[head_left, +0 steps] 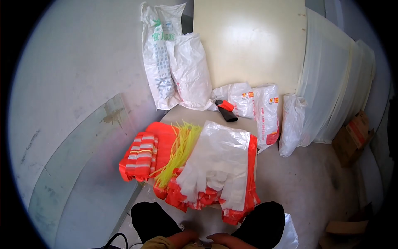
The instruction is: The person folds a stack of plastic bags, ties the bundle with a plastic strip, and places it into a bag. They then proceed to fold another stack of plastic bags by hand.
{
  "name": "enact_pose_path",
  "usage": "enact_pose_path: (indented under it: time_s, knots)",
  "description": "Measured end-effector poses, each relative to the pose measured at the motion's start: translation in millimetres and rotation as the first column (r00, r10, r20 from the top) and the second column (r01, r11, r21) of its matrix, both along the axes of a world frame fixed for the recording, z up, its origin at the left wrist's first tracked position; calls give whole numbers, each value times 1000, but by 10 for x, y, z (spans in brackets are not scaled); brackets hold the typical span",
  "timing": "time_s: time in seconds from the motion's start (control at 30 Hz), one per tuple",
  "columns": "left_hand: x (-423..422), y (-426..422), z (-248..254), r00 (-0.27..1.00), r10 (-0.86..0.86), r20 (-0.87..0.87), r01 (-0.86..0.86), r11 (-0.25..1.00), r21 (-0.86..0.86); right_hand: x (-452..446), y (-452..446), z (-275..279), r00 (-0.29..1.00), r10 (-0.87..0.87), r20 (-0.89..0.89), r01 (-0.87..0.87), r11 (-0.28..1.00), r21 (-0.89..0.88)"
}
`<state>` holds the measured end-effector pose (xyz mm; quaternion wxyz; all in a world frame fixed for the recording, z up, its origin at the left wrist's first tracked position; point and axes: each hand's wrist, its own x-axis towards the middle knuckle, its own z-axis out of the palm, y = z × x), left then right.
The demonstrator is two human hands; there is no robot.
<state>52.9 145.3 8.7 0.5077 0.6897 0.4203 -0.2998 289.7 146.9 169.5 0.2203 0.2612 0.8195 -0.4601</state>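
- Clear plastic bags (222, 153) lie in a flat stack at the centre of the frame, slightly to the right; their lower ends divide into strap-like tabs; red plastic (252, 159) shows along their right edge and beneath them.
- Yellow strips (182, 147), thin and loosely bunched, slant along the left side of the clear stack; the strips lie over more red material.
- Left of centre in the frame is a folded red pile (165, 133); against it lies a red-and-white striped bundle (141, 151) with a thin yellow band around it.
- Low table (186, 114) in the middle of the frame supports these; near its far edge sits a black and red object (229, 114), too small to identify.
- At the bottom centre of the frame, the person's left hand (186, 238) and right hand (219, 238) are down between two dark-clothed knees (151, 220); the fingers are hard to make out, so whether either hand is clenched, loose or grasping anything cannot be told; the bags are nearest, above both hands in the frame.
- White sacks (190, 70), some printed, stand at upper centre, before a cream panel (248, 37); a cardboard box (350, 141) sits at the right.
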Motion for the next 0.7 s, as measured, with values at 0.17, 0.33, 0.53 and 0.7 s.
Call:
enact_pose_path:
  time_s: [0.17,0.33,0.53,0.7]
  knots:
    - [-39,-146,168,998,10,61,-23,975,220,-111,33,83,991,45,127,-42,999,-25]
    - [25,-7,590,990,-137,-41,137,990,-16,156,-60,1142,973,-166,-160,152,984,-95]
    - [13,-17,876,993,-119,21,118,992,47,-67,50,-187,980,-142,139,163,975,-152]
    - [112,74,460,962,-255,-96,261,964,51,-48,71,-571,973,-137,184,165,975,-147]
